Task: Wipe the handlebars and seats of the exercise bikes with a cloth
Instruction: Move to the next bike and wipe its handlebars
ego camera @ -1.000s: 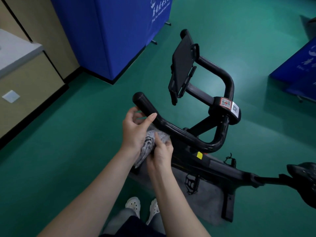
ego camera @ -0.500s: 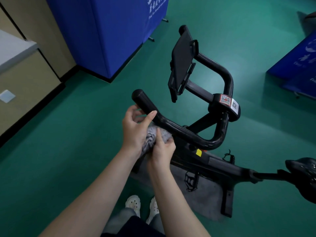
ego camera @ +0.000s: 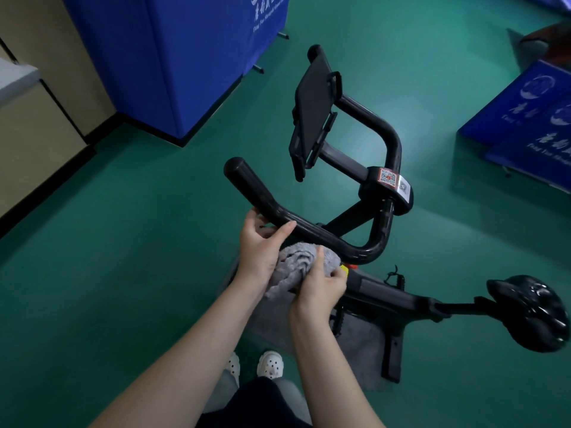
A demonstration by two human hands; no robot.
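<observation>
A black exercise bike stands in front of me on the green floor. Its looped handlebar (ego camera: 312, 231) runs from a near grip end at left round to the far side. A grey cloth (ego camera: 293, 267) is bunched just under the near bar. My left hand (ego camera: 259, 245) holds the cloth's left part, thumb up against the bar. My right hand (ego camera: 323, 287) grips the cloth from the right, thumb pressed into it. The glossy black seat (ego camera: 530, 316) sticks out at the right.
A black tablet holder (ego camera: 312, 115) is clamped above the handlebar. A grey mat (ego camera: 361, 344) lies under the bike frame. A blue draped stand (ego camera: 173, 57) stands at upper left, blue banners (ego camera: 525, 125) at right, a beige cabinet (ego camera: 27, 128) along the left wall.
Both hands stay on the cloth under the near bar. The right hand has shifted slightly right and down, spreading the cloth wider.
</observation>
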